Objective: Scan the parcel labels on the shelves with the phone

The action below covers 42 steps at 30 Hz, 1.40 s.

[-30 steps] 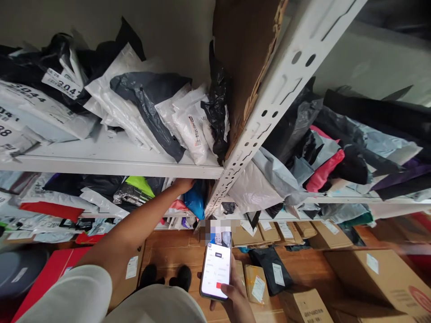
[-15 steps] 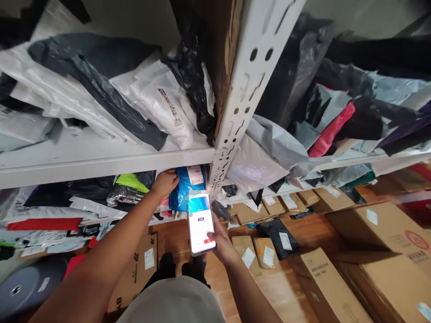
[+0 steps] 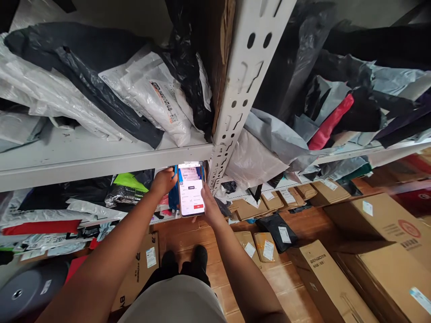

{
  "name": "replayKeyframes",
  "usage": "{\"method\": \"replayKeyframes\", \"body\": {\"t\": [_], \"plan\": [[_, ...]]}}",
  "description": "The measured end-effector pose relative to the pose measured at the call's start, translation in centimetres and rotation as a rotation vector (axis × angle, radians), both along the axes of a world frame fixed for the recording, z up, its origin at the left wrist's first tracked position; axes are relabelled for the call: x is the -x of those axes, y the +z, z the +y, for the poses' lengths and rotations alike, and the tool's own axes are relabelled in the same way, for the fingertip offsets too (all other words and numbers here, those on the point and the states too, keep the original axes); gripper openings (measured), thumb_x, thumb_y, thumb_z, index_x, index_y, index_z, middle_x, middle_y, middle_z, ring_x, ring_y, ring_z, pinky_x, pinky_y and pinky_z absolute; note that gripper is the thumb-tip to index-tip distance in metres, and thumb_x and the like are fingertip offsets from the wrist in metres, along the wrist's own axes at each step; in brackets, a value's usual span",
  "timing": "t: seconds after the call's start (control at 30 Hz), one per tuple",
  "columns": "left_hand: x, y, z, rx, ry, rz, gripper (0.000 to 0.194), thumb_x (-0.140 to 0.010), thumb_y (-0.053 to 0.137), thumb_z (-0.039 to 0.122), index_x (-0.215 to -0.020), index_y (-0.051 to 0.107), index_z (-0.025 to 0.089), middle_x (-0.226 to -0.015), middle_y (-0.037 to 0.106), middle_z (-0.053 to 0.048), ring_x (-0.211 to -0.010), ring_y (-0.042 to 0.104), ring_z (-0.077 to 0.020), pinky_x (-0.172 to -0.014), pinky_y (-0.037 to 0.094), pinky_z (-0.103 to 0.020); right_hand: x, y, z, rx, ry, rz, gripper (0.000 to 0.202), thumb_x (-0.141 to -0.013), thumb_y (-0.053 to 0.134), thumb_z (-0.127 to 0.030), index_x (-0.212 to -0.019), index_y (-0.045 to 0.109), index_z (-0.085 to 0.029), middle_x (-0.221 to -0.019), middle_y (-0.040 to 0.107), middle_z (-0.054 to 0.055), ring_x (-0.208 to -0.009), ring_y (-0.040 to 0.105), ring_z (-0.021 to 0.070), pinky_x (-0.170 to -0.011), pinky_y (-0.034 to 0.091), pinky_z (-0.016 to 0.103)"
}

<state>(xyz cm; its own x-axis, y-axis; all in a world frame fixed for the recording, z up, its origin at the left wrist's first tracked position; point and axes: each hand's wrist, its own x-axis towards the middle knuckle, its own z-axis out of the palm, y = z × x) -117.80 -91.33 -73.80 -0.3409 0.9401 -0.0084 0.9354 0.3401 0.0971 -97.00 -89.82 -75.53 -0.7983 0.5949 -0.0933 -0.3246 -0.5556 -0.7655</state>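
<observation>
My right hand [image 3: 211, 206] is closed round a lit phone [image 3: 191, 192], held upright over the lower shelf beside the white metal post. Behind the phone is a blue plastic parcel [image 3: 173, 193], mostly covered by it; a label shows on the phone's screen. My left hand [image 3: 164, 181] is at the parcel's left edge, fingers curled and gripping it. A bright green and clear parcel [image 3: 129, 184] lies left of my left hand on the same shelf.
The perforated post [image 3: 232, 107] rises between two shelf bays. An upper shelf edge [image 3: 101, 161] runs above my hands, with white and dark bags on it. Cardboard boxes [image 3: 323, 278] stand on the floor at the right, and a grey round object [image 3: 30, 287] is at lower left.
The phone in my right hand has moved up and slightly left, now covering most of the blue parcel. Its screen shows a label and more text. My left hand stays at the parcel.
</observation>
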Motion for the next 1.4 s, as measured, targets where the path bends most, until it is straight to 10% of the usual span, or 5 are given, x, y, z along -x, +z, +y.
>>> {"method": "replayKeyframes", "body": {"t": [0.83,1.1,1.4], "plan": [[-1.1,1.2,-0.1,0.058,0.019,0.056,0.024,-0.085,0.042,0.016,-0.076,0.064,0.013,-0.090,0.068,-0.014,-0.088,0.066,-0.0244,-0.076,0.045,-0.031,-0.2,-0.3,0.6,0.023,0.008,0.031,0.071,-0.079,0.061,-0.068,-0.137,0.037,-0.034,-0.121,0.069,0.008,-0.080,0.074,0.0270,-0.028,0.041,0.019],[-0.4,0.0,-0.2,0.019,-0.003,0.056,0.027,-0.087,0.043,0.020,-0.071,0.064,0.016,-0.089,0.068,-0.011,-0.086,0.064,-0.0210,-0.078,0.046,-0.029,-2.4,0.1,-0.1,-0.009,0.096,0.095,0.078,-0.064,0.078,-0.024,-0.133,0.041,-0.034,-0.127,0.065,0.005,-0.084,0.072,0.0271,-0.043,0.059,0.032],[-2.6,0.8,-0.8,-0.057,0.063,0.070,0.036,-0.095,0.037,0.029,-0.097,0.069,0.012,-0.112,0.067,-0.017,-0.109,0.062,-0.0277,-0.100,0.045,-0.038,-5.2,-0.3,-2.3,0.053,0.125,0.180,0.089,-0.064,0.078,-0.017,-0.141,0.039,-0.036,-0.123,0.066,0.004,-0.078,0.071,0.0209,-0.050,0.058,0.028]]}}
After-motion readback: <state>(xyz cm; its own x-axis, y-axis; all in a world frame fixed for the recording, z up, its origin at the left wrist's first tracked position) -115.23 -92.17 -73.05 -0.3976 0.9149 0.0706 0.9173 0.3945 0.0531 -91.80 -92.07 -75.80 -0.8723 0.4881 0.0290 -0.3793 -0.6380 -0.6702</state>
